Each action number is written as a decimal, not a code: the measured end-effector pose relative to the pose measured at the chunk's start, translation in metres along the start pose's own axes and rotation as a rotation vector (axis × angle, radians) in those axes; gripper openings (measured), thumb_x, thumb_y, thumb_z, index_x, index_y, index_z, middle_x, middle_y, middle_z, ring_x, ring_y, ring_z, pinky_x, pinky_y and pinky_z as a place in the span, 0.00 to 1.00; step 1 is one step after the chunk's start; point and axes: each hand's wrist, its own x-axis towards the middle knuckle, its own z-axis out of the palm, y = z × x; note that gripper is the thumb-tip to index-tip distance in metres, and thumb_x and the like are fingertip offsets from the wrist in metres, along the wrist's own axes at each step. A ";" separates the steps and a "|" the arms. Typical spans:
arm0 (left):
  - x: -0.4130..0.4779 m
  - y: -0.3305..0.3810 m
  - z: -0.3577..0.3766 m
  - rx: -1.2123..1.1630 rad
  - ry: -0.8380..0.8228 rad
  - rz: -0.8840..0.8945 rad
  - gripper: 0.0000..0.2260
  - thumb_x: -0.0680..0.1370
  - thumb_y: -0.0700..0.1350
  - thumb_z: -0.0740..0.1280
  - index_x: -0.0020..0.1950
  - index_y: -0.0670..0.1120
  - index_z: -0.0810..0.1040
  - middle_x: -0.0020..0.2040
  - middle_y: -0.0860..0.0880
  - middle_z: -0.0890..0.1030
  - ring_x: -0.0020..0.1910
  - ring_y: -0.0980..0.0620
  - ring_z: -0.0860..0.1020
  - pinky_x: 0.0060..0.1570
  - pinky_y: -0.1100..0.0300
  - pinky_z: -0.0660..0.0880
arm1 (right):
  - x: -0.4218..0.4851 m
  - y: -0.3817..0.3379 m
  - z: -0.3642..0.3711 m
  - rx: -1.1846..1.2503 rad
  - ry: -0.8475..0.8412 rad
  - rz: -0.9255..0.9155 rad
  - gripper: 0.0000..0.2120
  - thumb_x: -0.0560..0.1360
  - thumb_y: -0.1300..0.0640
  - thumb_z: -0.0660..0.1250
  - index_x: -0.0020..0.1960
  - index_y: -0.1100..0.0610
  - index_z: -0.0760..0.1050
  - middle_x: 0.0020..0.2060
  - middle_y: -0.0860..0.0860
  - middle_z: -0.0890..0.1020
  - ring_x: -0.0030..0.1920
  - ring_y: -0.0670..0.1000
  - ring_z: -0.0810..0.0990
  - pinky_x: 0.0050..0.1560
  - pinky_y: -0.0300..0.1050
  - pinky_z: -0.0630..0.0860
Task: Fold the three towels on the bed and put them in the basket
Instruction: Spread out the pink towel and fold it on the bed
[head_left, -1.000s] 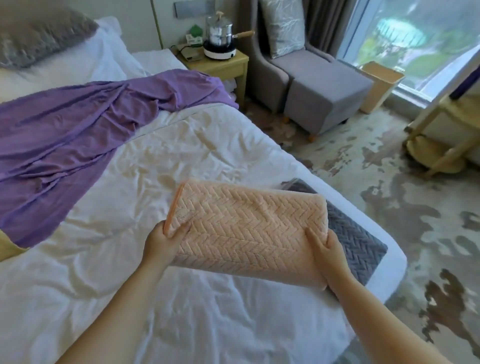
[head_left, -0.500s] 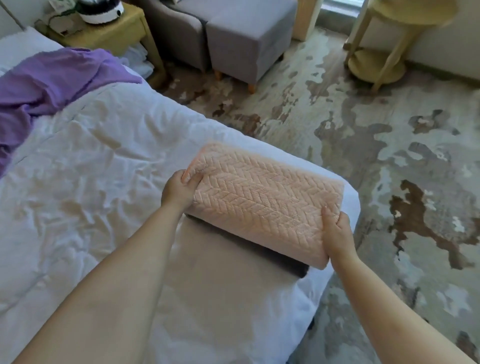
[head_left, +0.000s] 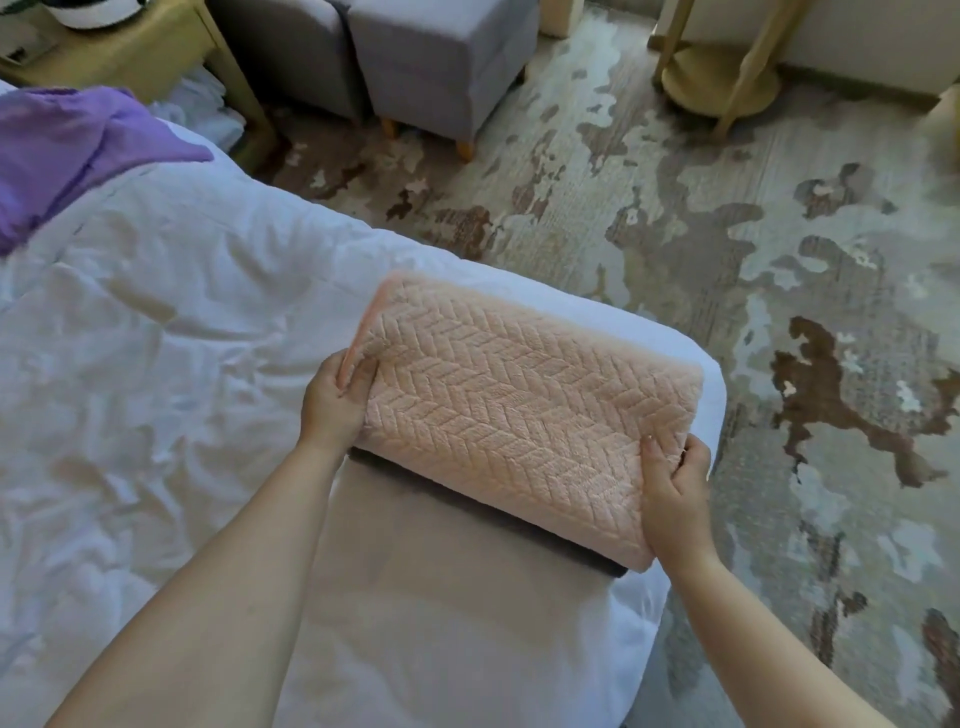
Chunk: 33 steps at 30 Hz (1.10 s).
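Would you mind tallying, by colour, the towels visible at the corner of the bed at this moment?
Peach towel: 1, gripped at its ends by the left hand and the right hand
Dark grey towel: 1, only its edge showing under the peach one
Total: 2 towels

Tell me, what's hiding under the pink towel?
A dark grey cloth, likely another towel: only its near edge peeks out. The pink towel covers the rest.
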 end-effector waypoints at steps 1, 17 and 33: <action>0.001 0.003 0.000 -0.019 0.000 0.006 0.11 0.77 0.56 0.65 0.53 0.51 0.77 0.45 0.58 0.79 0.45 0.61 0.76 0.41 0.73 0.70 | 0.000 0.001 0.001 -0.003 0.002 -0.004 0.19 0.79 0.44 0.57 0.67 0.48 0.61 0.51 0.37 0.73 0.52 0.40 0.74 0.53 0.48 0.70; 0.001 0.030 -0.001 0.534 0.141 0.281 0.28 0.71 0.54 0.65 0.71 0.50 0.66 0.72 0.45 0.66 0.69 0.43 0.65 0.66 0.46 0.60 | 0.001 -0.032 -0.002 -0.456 0.162 -0.100 0.31 0.75 0.37 0.57 0.73 0.47 0.53 0.73 0.46 0.52 0.74 0.56 0.53 0.71 0.60 0.52; 0.030 -0.010 0.085 1.063 -0.350 0.564 0.29 0.73 0.68 0.32 0.72 0.62 0.27 0.75 0.55 0.29 0.75 0.51 0.31 0.73 0.42 0.38 | 0.051 0.003 0.056 -1.049 -0.066 -0.264 0.36 0.68 0.26 0.30 0.71 0.38 0.26 0.73 0.43 0.28 0.72 0.47 0.25 0.72 0.50 0.29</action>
